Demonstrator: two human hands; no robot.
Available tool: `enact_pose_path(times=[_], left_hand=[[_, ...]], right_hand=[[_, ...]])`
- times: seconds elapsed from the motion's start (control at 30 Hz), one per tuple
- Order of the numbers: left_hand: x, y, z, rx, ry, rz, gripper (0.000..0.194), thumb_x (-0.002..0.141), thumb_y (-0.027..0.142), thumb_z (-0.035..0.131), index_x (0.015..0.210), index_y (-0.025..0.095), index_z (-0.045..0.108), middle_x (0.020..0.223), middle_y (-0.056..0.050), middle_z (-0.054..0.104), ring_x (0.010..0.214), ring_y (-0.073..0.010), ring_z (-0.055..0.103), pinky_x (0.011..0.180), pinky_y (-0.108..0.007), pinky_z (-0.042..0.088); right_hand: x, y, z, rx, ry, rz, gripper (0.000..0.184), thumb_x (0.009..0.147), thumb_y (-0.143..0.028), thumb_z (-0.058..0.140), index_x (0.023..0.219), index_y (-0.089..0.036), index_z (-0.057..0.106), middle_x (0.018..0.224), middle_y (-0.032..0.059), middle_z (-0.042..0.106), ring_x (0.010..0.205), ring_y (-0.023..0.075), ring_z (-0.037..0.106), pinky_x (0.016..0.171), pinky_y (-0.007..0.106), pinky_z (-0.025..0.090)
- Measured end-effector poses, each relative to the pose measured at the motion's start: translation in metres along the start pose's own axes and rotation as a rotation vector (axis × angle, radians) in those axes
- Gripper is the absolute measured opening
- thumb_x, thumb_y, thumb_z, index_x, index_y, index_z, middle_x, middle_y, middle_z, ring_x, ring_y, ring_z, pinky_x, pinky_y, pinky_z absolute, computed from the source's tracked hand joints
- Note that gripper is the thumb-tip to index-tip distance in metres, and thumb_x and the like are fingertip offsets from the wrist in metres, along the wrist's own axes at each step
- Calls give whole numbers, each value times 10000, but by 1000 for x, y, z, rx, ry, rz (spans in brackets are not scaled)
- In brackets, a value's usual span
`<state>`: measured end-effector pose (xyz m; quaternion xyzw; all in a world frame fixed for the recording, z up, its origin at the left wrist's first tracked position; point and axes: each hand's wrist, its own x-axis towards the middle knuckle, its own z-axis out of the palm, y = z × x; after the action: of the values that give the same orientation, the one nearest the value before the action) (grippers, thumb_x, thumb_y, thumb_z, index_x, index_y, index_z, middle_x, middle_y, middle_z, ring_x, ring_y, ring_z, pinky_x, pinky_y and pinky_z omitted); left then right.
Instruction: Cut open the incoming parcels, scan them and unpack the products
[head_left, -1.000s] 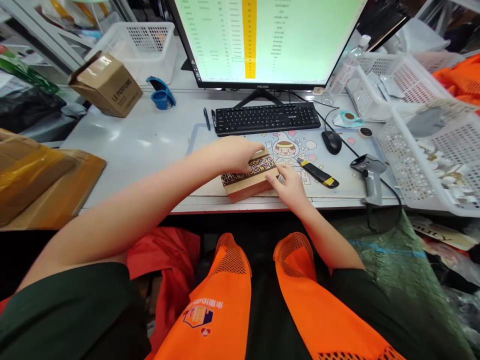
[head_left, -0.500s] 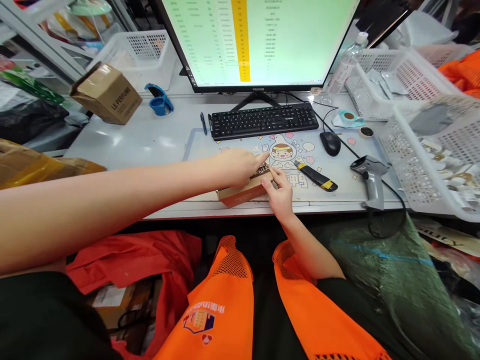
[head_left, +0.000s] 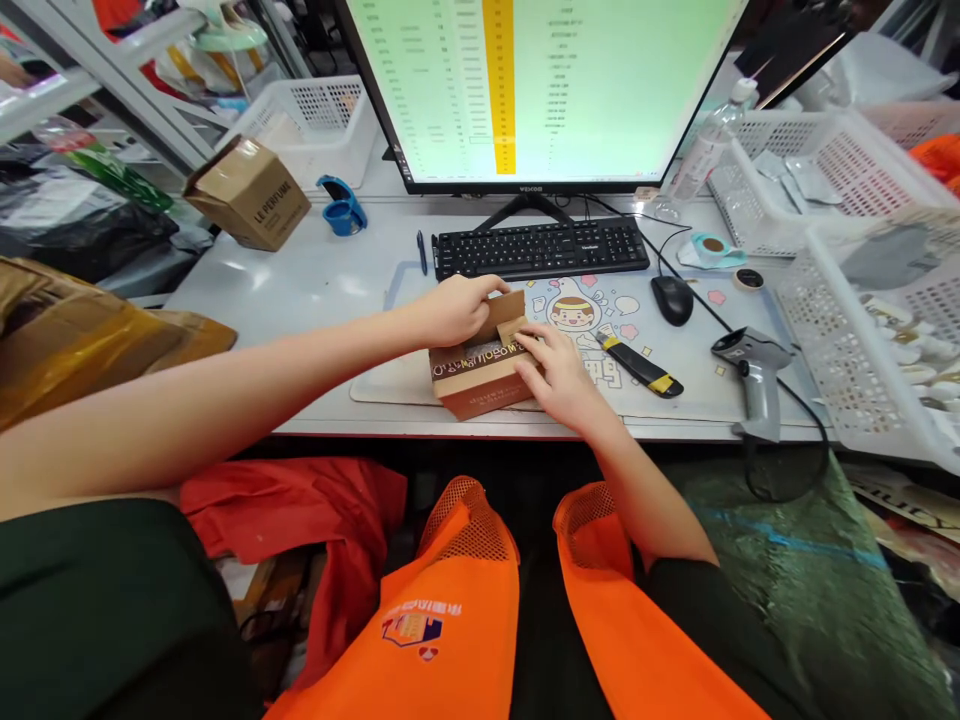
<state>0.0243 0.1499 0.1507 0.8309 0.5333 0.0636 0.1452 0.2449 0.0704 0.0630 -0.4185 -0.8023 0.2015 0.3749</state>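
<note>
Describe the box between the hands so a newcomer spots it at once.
From the big monitor, come down past the keyboard to the near edge of the desk. There sits an open box, left hand at its raised flap, right hand on its right end. Unlike the LE PERFUME carton, it carries a dark band of lettering.

On the desk (head_left: 300, 292), the box (head_left: 484, 389) lies before the keyboard (head_left: 541, 248), left of the knife (head_left: 639, 366).
</note>
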Motion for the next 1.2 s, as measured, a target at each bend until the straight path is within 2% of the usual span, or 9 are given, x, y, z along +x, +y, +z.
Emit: enact_pose_path(times=[0.2, 0.37, 0.43, 0.53, 0.67, 0.77, 0.93, 1.07, 1.2], left_hand=[[13, -19, 20, -179, 74, 50, 451, 854, 200, 388, 1159, 178, 719, 1106, -90, 756, 981, -254, 683, 948, -380, 534], [15, -20, 35, -316, 87, 12, 378, 856, 219, 448, 1127, 156, 703, 936, -99, 747, 840, -254, 677, 846, -403, 561], [1, -19, 33, -305, 226, 100, 321, 878, 251, 505, 1114, 176, 710, 1029, -114, 756, 919, -265, 697, 883, -423, 562], [-40, -16, 24, -183, 460, 280, 236, 957, 311, 548, 1061, 236, 746, 1300, -106, 723, 1254, -306, 654, 1100, -498, 477], [-99, -13, 25, -117, 427, 280, 252, 1005, 423, 577, 1080, 278, 769, 1344, -72, 730, 1487, -370, 506, 1251, -613, 300], [-114, -17, 38, -200, 394, 224, 356, 1032, 481, 499, 1071, 250, 768, 1269, -85, 765, 1351, -353, 631, 1278, -626, 282], [-86, -41, 51, -620, 396, -7, 570, 891, 566, 656, 1346, 223, 631, 1300, -106, 733, 1076, -288, 720, 975, -434, 588], [-54, -53, 58, -774, 375, -205, 490, 879, 525, 670, 1233, 191, 604, 1188, -118, 734, 1037, -300, 714, 890, -430, 612], [-35, -54, 63, -793, 376, -359, 525, 907, 467, 674, 1321, 164, 560, 1248, -168, 709, 1103, -317, 703, 933, -462, 611]], right_hand=[[26, -18, -41, -309, -317, -164, 271, 939, -290, 761, 1171, -164, 699, 1198, 162, 647, 1171, 365, 560, 1041, 567, 490], [-2, -15, -32, -271, -186, -360, 65, 1017, -213, 580, 1037, -213, 642, 1007, 121, 676, 937, 267, 623, 825, 433, 555], [-24, -4, -21, -231, -33, -404, 159, 1026, -185, 521, 1066, -265, 653, 983, 97, 715, 900, 243, 675, 773, 418, 585], [-52, 14, -6, -190, 121, -514, 199, 1001, -171, 547, 1059, -318, 668, 968, 54, 762, 927, 224, 747, 742, 405, 647], [-61, 32, 6, -230, 26, -617, 219, 1017, -146, 520, 1019, -252, 712, 1065, 98, 802, 1070, 241, 774, 819, 406, 695], [-55, 32, 8, -231, -72, -578, 259, 1040, -171, 493, 1020, -227, 745, 1036, 116, 812, 964, 227, 796, 778, 387, 703], [-44, 15, -3, -148, -3, -557, 214, 1020, -178, 586, 1111, -269, 757, 1158, 107, 805, 1051, 226, 790, 849, 398, 709], [-37, 15, -1, -56, 40, -551, 201, 1004, -209, 636, 1115, -307, 772, 1160, 92, 806, 1113, 256, 779, 945, 479, 693], [-33, 19, 6, -53, -20, -506, 163, 1013, -283, 618, 1019, -284, 781, 1095, 103, 811, 1130, 279, 774, 1025, 554, 642]])
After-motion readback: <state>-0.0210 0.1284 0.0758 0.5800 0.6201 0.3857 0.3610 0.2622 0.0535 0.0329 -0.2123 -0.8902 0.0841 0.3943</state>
